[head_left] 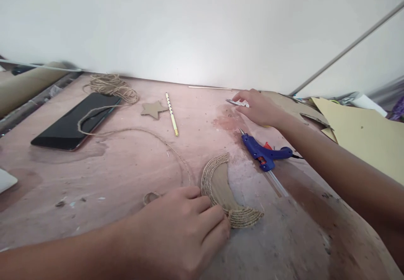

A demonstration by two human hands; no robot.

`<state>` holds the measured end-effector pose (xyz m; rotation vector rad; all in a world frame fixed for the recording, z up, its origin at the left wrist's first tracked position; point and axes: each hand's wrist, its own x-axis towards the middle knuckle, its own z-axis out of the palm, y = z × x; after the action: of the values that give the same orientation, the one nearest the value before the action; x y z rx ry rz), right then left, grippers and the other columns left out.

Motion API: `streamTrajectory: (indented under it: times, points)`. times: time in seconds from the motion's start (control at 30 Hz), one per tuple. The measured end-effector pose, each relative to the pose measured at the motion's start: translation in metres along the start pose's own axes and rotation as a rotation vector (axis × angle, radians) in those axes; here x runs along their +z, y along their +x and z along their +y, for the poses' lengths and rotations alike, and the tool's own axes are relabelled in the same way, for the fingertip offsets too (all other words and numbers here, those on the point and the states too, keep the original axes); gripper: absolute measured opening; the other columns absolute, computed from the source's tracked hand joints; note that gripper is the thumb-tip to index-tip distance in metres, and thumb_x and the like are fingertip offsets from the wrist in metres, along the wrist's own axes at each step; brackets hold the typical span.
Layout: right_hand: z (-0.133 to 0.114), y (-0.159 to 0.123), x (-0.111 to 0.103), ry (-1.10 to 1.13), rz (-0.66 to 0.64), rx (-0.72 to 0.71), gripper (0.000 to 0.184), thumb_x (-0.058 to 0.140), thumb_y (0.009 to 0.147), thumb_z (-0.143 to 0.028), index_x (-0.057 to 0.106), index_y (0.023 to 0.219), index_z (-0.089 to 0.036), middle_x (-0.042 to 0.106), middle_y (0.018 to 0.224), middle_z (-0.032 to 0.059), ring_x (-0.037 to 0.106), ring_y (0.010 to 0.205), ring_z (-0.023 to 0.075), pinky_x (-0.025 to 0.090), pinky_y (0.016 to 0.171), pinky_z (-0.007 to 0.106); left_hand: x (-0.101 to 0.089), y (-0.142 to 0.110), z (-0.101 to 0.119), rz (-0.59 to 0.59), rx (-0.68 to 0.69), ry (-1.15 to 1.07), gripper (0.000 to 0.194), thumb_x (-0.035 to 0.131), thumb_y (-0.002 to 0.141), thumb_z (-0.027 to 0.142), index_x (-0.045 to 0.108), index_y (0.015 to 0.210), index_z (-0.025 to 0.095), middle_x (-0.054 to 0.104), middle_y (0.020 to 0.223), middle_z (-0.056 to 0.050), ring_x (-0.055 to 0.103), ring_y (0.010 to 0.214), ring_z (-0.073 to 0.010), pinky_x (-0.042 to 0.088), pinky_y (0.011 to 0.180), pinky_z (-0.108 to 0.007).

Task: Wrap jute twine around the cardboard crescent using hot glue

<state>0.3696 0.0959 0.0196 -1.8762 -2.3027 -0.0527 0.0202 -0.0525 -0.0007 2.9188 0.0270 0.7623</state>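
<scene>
A cardboard crescent (222, 183), with rows of jute twine along its outer curve and lower tip, lies on the table. My left hand (186, 225) is closed at its left edge, fingers curled over the twine (164, 142); the fingertips are partly hidden. A small twine loop (151, 196) sticks out beside the wrist. Farther back, my right hand (257, 106) pinches a slim silvery tool (237, 102) whose exact kind is unclear, low over the tabletop. Between the crescent and my right forearm lies a blue glue gun (261, 149), a clear glue stick protruding from its rear.
A twine bundle (110, 87) lies by a dark phone (75, 122). Near them are a cardboard star (154, 109) and a patterned pencil (172, 115). A thin stick (210, 88) lies along the wall. Yellow sheets (366, 135) and cardboard scraps (284, 105) are at right.
</scene>
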Motion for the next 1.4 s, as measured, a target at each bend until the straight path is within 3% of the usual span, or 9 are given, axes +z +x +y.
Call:
streamTrajectory:
  times: [0.2, 0.47, 0.53, 0.63, 0.73, 0.87, 1.2, 1.4]
  points:
    - [-0.012, 0.058, 0.011, -0.011, -0.008, 0.026, 0.037, 0.076, 0.113, -0.041, 0.073, 0.145, -0.022, 0.073, 0.150, 0.0131, 0.076, 0.126, 0.0293, 0.069, 0.107, 0.052, 0.003, -0.002, 0.000, -0.013, 0.016, -0.003, 0.038, 0.043, 0.120, 0.012, 0.077, 0.106, 0.011, 0.071, 0.085, -0.004, 0.059, 0.068, -0.0208, 0.048, 0.062, -0.041]
    - [-0.112, 0.073, 0.015, 0.068, -0.061, -0.211, 0.039, 0.077, 0.113, -0.041, 0.073, 0.145, -0.020, 0.075, 0.147, 0.0127, 0.077, 0.124, 0.0291, 0.069, 0.105, 0.052, 0.007, -0.004, 0.000, -0.044, 0.038, 0.023, 0.027, 0.053, 0.116, 0.014, 0.075, 0.100, 0.013, 0.071, 0.085, -0.005, 0.060, 0.068, -0.0200, 0.050, 0.060, -0.040]
    - [-0.125, 0.081, 0.017, 0.048, -0.063, -0.215, 0.039, 0.077, 0.113, -0.042, 0.072, 0.146, -0.021, 0.074, 0.149, 0.0129, 0.077, 0.125, 0.0295, 0.069, 0.106, 0.052, 0.008, -0.005, 0.000, -0.047, 0.041, 0.027, 0.026, 0.055, 0.116, 0.015, 0.074, 0.099, 0.014, 0.071, 0.086, -0.005, 0.061, 0.068, -0.0202, 0.050, 0.060, -0.040]
    - [-0.114, 0.102, 0.016, -0.026, -0.076, -0.111, 0.039, 0.077, 0.113, -0.041, 0.072, 0.146, -0.021, 0.073, 0.150, 0.0133, 0.076, 0.127, 0.0299, 0.069, 0.107, 0.053, 0.008, -0.005, 0.000, -0.049, 0.045, 0.029, 0.022, 0.058, 0.115, 0.016, 0.074, 0.100, 0.014, 0.070, 0.086, -0.005, 0.061, 0.068, -0.0204, 0.050, 0.060, -0.040]
    - [-0.082, 0.119, 0.011, -0.091, -0.135, 0.042, 0.039, 0.078, 0.112, -0.041, 0.073, 0.146, -0.021, 0.074, 0.149, 0.0131, 0.077, 0.126, 0.0302, 0.069, 0.106, 0.053, 0.008, -0.004, -0.001, -0.054, 0.044, 0.021, 0.023, 0.057, 0.115, 0.016, 0.073, 0.098, 0.014, 0.069, 0.086, -0.004, 0.059, 0.067, -0.0199, 0.051, 0.059, -0.040]
    - [-0.047, 0.122, 0.008, -0.130, -0.206, 0.154, 0.041, 0.078, 0.112, -0.041, 0.072, 0.147, -0.020, 0.074, 0.149, 0.0130, 0.077, 0.126, 0.0303, 0.069, 0.106, 0.053, 0.008, -0.003, -0.001, -0.082, 0.041, 0.017, 0.022, 0.057, 0.115, 0.017, 0.073, 0.100, 0.014, 0.069, 0.088, -0.005, 0.059, 0.068, -0.0204, 0.051, 0.060, -0.041]
    - [-0.028, 0.113, 0.017, -0.064, -0.174, 0.132, 0.043, 0.078, 0.112, -0.041, 0.071, 0.148, -0.020, 0.073, 0.150, 0.0133, 0.077, 0.127, 0.0306, 0.069, 0.106, 0.054, 0.008, -0.003, 0.000, -0.066, 0.036, -0.005, 0.017, 0.061, 0.113, 0.017, 0.072, 0.100, 0.014, 0.069, 0.088, -0.004, 0.058, 0.067, -0.0205, 0.050, 0.058, -0.041]
    - [-0.026, 0.113, 0.013, -0.015, -0.267, 0.058, 0.041, 0.078, 0.112, -0.042, 0.072, 0.146, -0.020, 0.074, 0.149, 0.0125, 0.077, 0.126, 0.0307, 0.069, 0.106, 0.053, 0.008, -0.002, 0.000, -0.100, 0.034, 0.005, 0.016, 0.061, 0.113, 0.017, 0.072, 0.102, 0.014, 0.070, 0.090, -0.004, 0.060, 0.068, -0.0201, 0.051, 0.059, -0.041]
